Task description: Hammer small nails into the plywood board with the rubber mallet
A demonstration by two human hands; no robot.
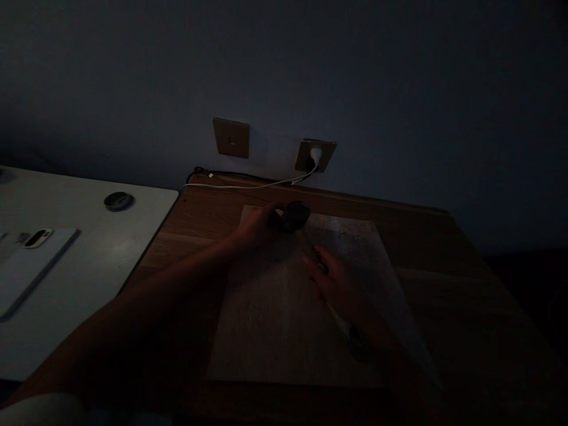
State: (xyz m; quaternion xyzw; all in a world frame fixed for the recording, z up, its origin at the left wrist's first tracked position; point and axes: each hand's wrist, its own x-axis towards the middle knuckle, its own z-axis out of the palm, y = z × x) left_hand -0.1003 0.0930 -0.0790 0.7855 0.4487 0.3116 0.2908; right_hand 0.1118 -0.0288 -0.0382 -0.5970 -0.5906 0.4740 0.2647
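Observation:
The scene is very dark. My left hand reaches across a pale cutting board and closes its fingers on a dark round object at the board's far edge. My right hand rests on the middle of the board, its fingers wrapped loosely over a long thin tool that looks like a knife. The tool's pale tip points toward the dark round object, and its dark end sticks out behind my palm.
The board lies on a brown wooden table against a wall. Two wall sockets sit above it, one with a white plug and cable. A white table at left carries a phone and a small round lid.

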